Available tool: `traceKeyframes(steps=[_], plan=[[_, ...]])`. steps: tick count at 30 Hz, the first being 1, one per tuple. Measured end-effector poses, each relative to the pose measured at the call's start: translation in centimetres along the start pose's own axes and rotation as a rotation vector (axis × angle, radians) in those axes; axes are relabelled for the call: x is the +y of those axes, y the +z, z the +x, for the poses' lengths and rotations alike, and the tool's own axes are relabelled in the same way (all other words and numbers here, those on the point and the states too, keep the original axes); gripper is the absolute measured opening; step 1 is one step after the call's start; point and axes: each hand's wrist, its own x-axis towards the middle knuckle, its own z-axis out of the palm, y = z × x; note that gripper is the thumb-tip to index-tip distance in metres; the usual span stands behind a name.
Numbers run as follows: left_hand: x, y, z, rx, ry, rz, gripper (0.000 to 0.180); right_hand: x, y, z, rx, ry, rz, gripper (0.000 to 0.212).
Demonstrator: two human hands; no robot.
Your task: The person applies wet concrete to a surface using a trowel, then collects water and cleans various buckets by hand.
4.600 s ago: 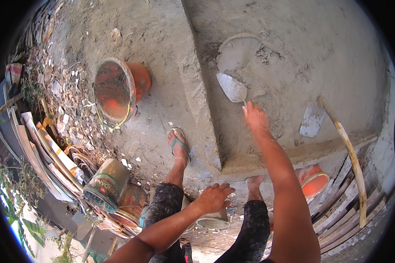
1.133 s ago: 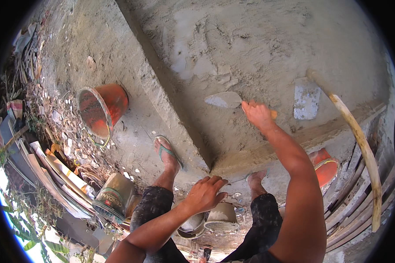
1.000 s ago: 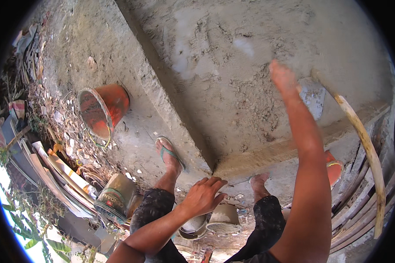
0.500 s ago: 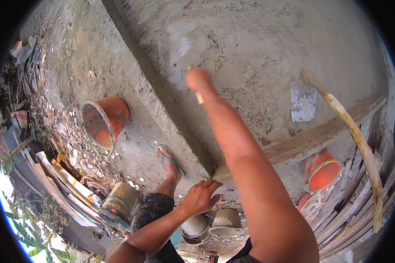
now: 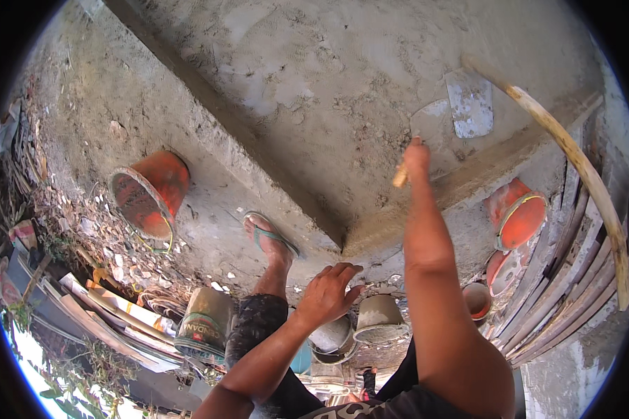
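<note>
My right hand (image 5: 417, 159) is closed round the wooden handle of a trowel (image 5: 400, 175). Its blade, smeared with mortar, lies against the wet grey mortar bed (image 5: 314, 126) near the flat metal blade of a shovel (image 5: 470, 105). The shovel's long, bent wooden handle (image 5: 573, 150) stretches away to the right, untouched by either hand. My left hand (image 5: 330, 293) holds nothing and has its fingers apart, in front of the corner where two low concrete ledges (image 5: 223, 150) meet.
An orange bucket (image 5: 162, 183) lies tipped on the left. Another orange bucket (image 5: 521, 215) sits at the right beside stacked planks (image 5: 566, 279). Mortar-crusted buckets (image 5: 380, 318) stand near my legs, with a labelled pail (image 5: 206, 318) farther left. My sandalled foot (image 5: 267, 237) is beside the left ledge.
My right hand has swept the trowel rightward and nearer me, from the left part of the mortar to beside the shovel blade. My left hand stays open near the ledge corner. The view has shifted.
</note>
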Motion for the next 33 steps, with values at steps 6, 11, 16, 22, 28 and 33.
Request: traceKeyframes(steps=[6, 11, 16, 22, 28, 33], plan=[[-0.8, 0.9, -1.6, -0.174, -0.043, 0.117, 0.043, -14.8, 13.1, -17.3, -0.407, -0.510, -0.135, 0.047], [-1.3, 0.7, -2.1, -0.152, -0.027, 0.121, 0.041, -7.8, 10.0, -16.4, -0.161, -0.297, 0.021, 0.056], [-1.0, 0.5, -2.2, -0.125, 0.007, 0.094, 0.045, 4.6, -0.1, -7.8, -0.156, 0.393, 0.671, 0.057], [-1.3, 0.8, -2.4, -0.169, -0.058, 0.100, 0.047, 4.5, 3.3, -15.7, -0.331, -0.526, -0.462, 0.053], [-0.9, 1.8, -2.4, -0.094, -0.073, 0.075, 0.047, 3.8, -2.2, -10.3, -0.338, -1.172, -1.062, 0.033], [-0.6, 2.7, -2.0, -0.106, -0.133, 0.011, 0.047, -5.3, -3.0, -1.5, -0.065, -1.258, -1.200, 0.030]])
